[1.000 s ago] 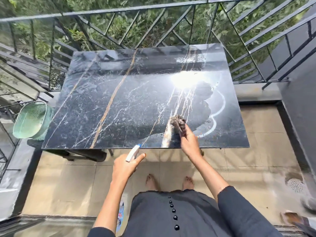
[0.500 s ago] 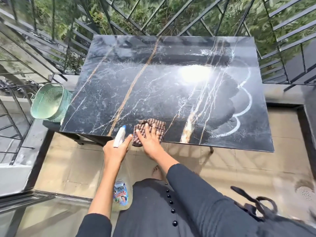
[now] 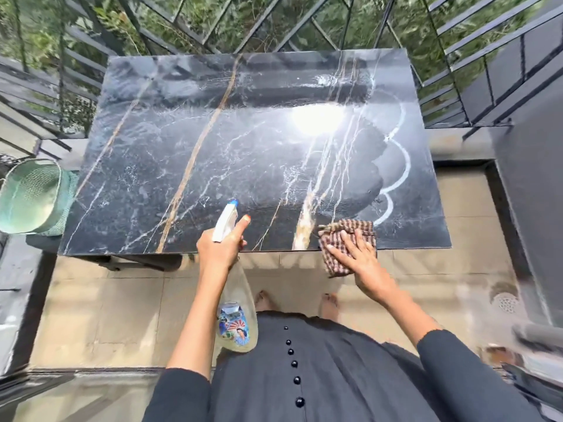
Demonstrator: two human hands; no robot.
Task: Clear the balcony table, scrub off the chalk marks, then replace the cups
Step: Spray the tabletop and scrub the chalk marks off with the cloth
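Head view, left to right: a green mesh basket [image 3: 29, 196] sits off the left edge of the marble table [image 3: 182, 147]. The left hand [image 3: 217, 249] is wrapped around a spray bottle [image 3: 236, 303] at the near edge, forefinger extended along the nozzle. The right hand [image 3: 355, 254] lies flat, fingers spread, pressing a checked cloth [image 3: 341, 236] on the near right edge. Chalk marks [image 3: 402, 166] remain just beyond; work the cloth outward over them with firm, overlapping strokes. No cups are visible.

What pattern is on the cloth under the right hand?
A brown-and-white check, on the cloth in the head view.
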